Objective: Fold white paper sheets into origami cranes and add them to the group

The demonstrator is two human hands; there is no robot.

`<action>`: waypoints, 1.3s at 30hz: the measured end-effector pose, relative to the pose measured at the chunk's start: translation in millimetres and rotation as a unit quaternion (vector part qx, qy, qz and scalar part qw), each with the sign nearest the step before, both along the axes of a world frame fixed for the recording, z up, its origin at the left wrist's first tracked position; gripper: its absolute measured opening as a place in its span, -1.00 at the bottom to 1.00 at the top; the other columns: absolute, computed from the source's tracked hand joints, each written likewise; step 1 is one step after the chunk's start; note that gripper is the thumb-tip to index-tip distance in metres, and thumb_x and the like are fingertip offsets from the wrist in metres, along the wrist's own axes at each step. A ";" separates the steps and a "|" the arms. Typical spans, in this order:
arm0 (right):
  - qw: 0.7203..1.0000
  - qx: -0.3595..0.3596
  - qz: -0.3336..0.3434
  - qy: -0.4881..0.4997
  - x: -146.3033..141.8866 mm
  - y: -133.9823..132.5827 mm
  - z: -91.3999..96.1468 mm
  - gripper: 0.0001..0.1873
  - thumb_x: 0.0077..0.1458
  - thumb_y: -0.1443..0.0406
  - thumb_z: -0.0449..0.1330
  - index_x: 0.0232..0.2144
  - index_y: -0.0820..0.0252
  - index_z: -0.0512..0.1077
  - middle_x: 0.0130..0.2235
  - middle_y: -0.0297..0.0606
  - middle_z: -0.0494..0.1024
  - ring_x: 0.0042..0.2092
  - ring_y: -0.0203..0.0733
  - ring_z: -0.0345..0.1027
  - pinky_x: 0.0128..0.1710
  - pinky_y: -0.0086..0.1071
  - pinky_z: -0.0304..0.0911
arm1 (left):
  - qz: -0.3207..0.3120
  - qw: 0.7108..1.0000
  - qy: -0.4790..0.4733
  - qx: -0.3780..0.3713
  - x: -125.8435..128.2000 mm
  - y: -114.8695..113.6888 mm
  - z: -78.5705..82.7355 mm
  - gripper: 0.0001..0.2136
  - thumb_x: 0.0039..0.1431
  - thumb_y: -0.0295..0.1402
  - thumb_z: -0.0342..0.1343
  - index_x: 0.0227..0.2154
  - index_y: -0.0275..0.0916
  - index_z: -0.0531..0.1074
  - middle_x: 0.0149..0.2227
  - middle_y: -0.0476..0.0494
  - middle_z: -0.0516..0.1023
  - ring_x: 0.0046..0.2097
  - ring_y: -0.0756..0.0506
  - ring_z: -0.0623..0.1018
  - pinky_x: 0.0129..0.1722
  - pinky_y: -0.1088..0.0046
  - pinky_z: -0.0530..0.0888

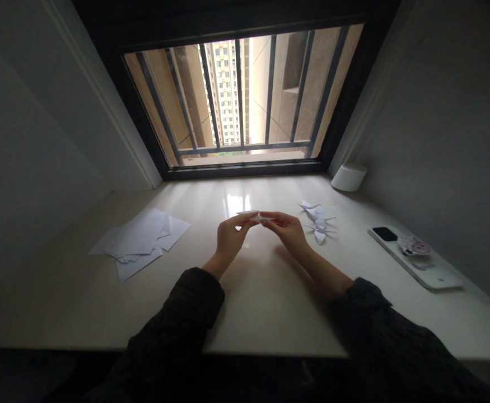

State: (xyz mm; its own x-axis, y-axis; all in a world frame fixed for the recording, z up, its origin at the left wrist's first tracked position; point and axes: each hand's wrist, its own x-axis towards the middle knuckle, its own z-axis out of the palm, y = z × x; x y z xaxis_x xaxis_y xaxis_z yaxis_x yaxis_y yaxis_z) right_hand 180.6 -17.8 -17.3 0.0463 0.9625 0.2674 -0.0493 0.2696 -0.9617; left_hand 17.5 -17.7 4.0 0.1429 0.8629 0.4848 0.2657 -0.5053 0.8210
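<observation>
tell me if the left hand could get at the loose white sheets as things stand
Probably yes: the white sheets lie to the left hand's own side, with only bare tabletop between. But it now pinches the folded paper with the right hand.

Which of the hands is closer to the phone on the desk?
Right. The right hand lies left of the phone; the left hand is farther left, beyond the folded paper both hands pinch.

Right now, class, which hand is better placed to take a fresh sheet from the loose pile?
Probably left: the left hand lies nearer the sheet pile; the right hand sits beside the folded cranes. Both pinch the folded paper.
</observation>
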 end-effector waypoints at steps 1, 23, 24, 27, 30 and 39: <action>1.000 0.004 -0.002 -0.010 0.2 -0.5 0.1 -0.61 -0.18 0.09 0.36 -0.26 0.12 0.57 -0.27 -0.18 0.63 -0.26 -0.10 0.50 -0.17 -0.19 0.37 | 0.000 1.000 -0.002 -0.005 0.1 0.0 0.2 -0.78 0.08 -0.24 0.18 -0.19 -0.10 0.55 -0.13 -0.07 0.59 -0.13 -0.11 0.58 -0.09 0.33 0.50; 1.000 -0.003 -0.006 -0.019 0.1 -1.5 1.4 -0.62 -0.19 0.08 0.36 -0.31 0.15 0.58 -0.37 -0.17 0.63 -0.35 -0.11 0.50 -0.27 -0.23 0.38 | 0.009 0.999 0.031 0.010 -2.5 2.6 -2.8 -0.81 0.07 -0.26 0.19 -0.23 -0.08 0.57 -0.14 -0.07 0.60 -0.14 -0.12 0.59 -0.06 0.28 0.49; 1.000 -0.005 -0.005 -0.018 0.1 -2.1 1.9 -0.62 -0.19 0.08 0.36 -0.31 0.14 0.58 -0.38 -0.18 0.63 -0.35 -0.11 0.50 -0.26 -0.23 0.39 | 0.009 0.999 0.032 0.011 -2.6 2.9 -2.9 -0.81 0.07 -0.26 0.19 -0.23 -0.08 0.57 -0.14 -0.07 0.60 -0.14 -0.12 0.59 -0.06 0.28 0.49; 1.000 -0.003 -0.001 -0.013 -0.1 -4.1 3.2 -0.63 -0.17 0.08 0.36 -0.30 0.14 0.58 -0.37 -0.18 0.63 -0.34 -0.12 0.50 -0.24 -0.22 0.38 | 0.006 0.999 0.031 0.015 -2.9 3.4 -3.1 -0.81 0.07 -0.26 0.19 -0.23 -0.07 0.56 -0.14 -0.07 0.60 -0.15 -0.12 0.59 -0.06 0.28 0.48; 1.000 -0.005 0.004 -0.005 -0.3 -4.4 3.2 -0.62 -0.17 0.07 0.35 -0.29 0.14 0.58 -0.37 -0.19 0.63 -0.33 -0.12 0.50 -0.23 -0.21 0.38 | 0.005 0.999 0.028 0.018 -3.2 2.8 -2.8 -0.80 0.08 -0.26 0.19 -0.22 -0.07 0.56 -0.13 -0.07 0.59 -0.13 -0.12 0.58 -0.05 0.28 0.48; 1.000 -0.002 -0.001 0.007 -1.3 -0.5 1.5 -0.67 -0.17 0.08 0.35 -0.33 0.12 0.58 -0.41 -0.24 0.62 -0.40 -0.19 0.47 -0.26 -0.25 0.39 | 0.004 0.999 0.022 0.029 -2.6 0.5 -1.4 -0.80 0.06 -0.26 0.20 -0.22 -0.06 0.56 -0.13 -0.06 0.59 -0.14 -0.12 0.58 -0.07 0.28 0.50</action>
